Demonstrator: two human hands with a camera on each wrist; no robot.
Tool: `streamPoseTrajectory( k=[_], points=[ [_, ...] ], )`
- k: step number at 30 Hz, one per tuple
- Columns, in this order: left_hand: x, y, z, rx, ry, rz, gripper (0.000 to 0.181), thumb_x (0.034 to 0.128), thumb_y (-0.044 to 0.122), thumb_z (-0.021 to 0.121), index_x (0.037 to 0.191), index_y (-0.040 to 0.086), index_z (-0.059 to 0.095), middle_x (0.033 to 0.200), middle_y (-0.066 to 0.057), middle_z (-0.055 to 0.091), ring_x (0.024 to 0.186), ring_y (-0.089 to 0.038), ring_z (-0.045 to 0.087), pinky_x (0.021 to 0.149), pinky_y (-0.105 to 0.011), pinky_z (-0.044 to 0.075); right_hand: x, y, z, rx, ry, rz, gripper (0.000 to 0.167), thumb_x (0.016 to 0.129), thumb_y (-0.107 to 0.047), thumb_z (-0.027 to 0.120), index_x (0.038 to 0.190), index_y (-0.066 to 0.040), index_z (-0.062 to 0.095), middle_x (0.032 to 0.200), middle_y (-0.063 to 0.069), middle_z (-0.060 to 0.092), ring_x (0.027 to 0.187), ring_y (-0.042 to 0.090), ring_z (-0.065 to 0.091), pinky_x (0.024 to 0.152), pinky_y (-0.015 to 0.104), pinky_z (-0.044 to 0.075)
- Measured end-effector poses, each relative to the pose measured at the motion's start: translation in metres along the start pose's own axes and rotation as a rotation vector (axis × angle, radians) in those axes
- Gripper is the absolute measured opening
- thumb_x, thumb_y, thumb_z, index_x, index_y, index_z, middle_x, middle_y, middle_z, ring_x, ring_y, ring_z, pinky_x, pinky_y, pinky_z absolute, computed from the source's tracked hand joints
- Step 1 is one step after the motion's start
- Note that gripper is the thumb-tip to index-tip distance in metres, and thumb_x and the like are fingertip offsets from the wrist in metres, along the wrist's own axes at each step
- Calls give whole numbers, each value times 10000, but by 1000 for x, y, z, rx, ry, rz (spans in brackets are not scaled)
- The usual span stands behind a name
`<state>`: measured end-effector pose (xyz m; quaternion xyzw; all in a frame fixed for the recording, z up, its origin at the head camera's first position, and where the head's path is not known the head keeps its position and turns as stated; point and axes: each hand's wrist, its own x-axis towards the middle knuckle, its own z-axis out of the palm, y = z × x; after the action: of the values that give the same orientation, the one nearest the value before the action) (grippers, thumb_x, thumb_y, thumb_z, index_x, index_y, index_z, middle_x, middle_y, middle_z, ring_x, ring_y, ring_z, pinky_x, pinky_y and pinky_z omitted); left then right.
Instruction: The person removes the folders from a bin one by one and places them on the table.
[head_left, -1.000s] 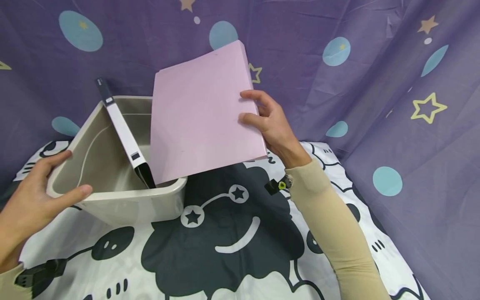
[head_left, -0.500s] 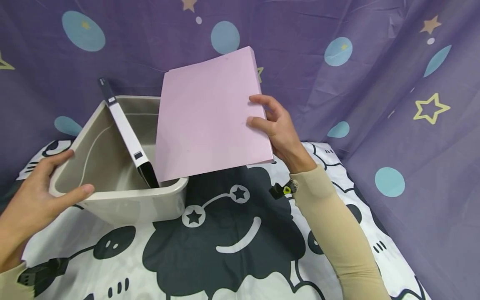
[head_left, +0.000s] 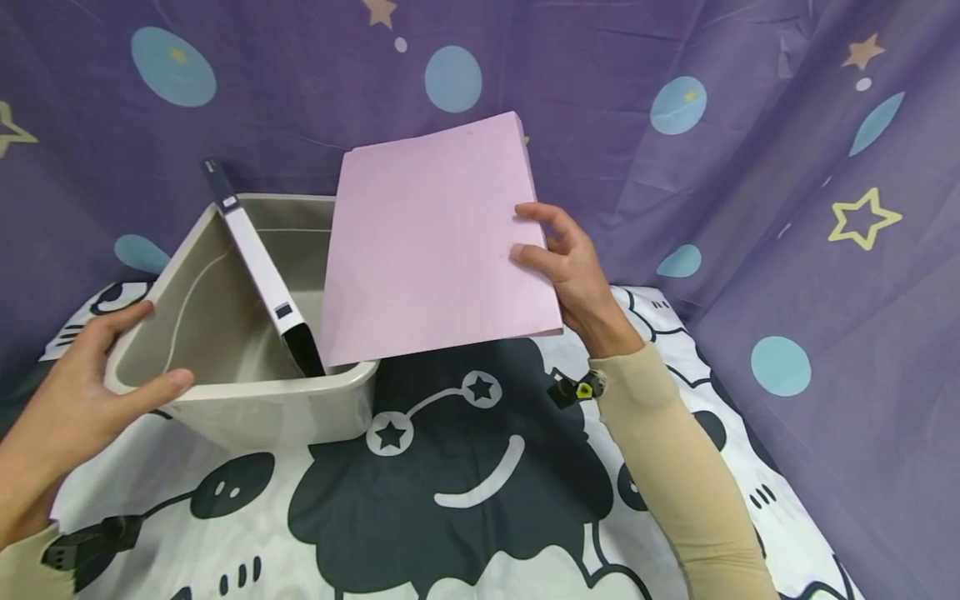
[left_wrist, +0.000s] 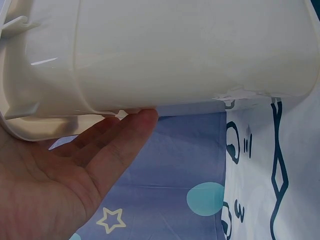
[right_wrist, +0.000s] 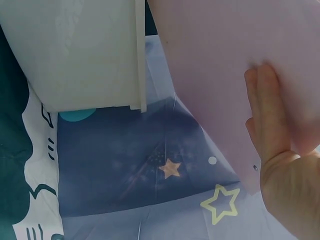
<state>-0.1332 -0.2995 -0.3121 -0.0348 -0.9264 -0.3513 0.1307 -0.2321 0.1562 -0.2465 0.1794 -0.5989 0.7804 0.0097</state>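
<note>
My right hand (head_left: 573, 271) holds a pink folder (head_left: 435, 250) by its right edge, thumb on the front face and other fingers behind. The folder tilts beside the right part of a beige plastic bin (head_left: 277, 400), its lower left corner over the bin's rim. Inside the bin a slim binder (head_left: 258, 267) with a white and black spine leans diagonally, its dark upper end above the back rim. My left hand (head_left: 82, 400) grips the bin's left front corner, thumb on the rim. In the left wrist view its fingers (left_wrist: 125, 145) touch the bin's outer wall.
The bin stands on a white cloth (head_left: 517, 575) with black cartoon sheep. A purple curtain (head_left: 570, 75) with stars and blue spots hangs close behind it and along the right side.
The right hand and pink folder have moved a little right and down, away from the leaning binder. The left hand keeps its grip on the bin, which has barely shifted in view.
</note>
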Motion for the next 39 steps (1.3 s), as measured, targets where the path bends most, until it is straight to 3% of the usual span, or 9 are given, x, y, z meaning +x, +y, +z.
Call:
streamPoseTrajectory(
  k=[1,9,12,16,19,26,29,33,39],
  points=[
    [0,1,0,1,-2,-2,978,824,207,752,1540,83,99,1502,-300,177,1129,-539,334,890,-451,421,-1,1,-2,2,3,2,441,865,67,601,1255,-134,554,1058,170,610,754,268,682,564,398,555],
    [-4,1,-1,-13,8,18,959,831,201,744,1543,102,110,1519,-272,171,1156,-531,320,836,-39,222,-8,4,-12,29,14,7,433,870,73,589,1253,-126,555,1004,148,624,735,243,679,548,367,552],
    [-4,2,-1,-13,5,10,961,833,202,741,1544,104,102,1524,-266,162,1161,-533,317,971,-172,295,-10,6,-15,48,11,10,434,873,74,584,1261,-116,549,1009,144,626,744,241,679,557,358,553],
    [-4,4,0,1,-1,-4,969,836,208,737,1540,75,83,1517,-291,144,1152,-557,311,921,-655,318,-14,8,-19,69,3,15,430,883,70,576,1273,-108,536,1019,138,625,758,235,680,566,349,554],
    [-4,4,0,7,0,1,972,834,202,737,1535,52,81,1502,-317,147,1131,-569,312,803,-742,293,-16,10,-22,72,5,14,423,891,67,567,1274,-107,534,1008,133,629,754,228,681,562,340,553],
    [-4,4,-1,4,-1,2,979,832,207,741,1535,52,79,1508,-310,140,1153,-565,297,847,-744,269,-22,13,-28,59,28,23,409,895,62,549,1259,-126,547,970,113,642,736,202,675,562,312,549],
    [-4,2,-1,5,2,6,974,827,206,747,1539,74,96,1511,-293,157,1150,-549,314,981,-444,381,-26,15,-31,56,34,26,408,898,65,534,1257,-129,545,970,105,641,737,197,673,567,306,548],
    [-4,1,-2,-4,6,15,965,826,199,749,1541,93,109,1517,-273,165,1154,-538,322,908,-121,293,-30,19,-35,58,49,39,408,898,59,528,1256,-136,545,980,97,639,745,193,671,582,304,549],
    [-5,0,-3,0,8,20,960,824,200,751,1542,105,121,1513,-272,177,1143,-532,331,843,-81,254,-35,22,-39,80,48,35,398,910,65,493,1239,-151,552,943,79,643,737,177,663,588,291,544]
  ],
)
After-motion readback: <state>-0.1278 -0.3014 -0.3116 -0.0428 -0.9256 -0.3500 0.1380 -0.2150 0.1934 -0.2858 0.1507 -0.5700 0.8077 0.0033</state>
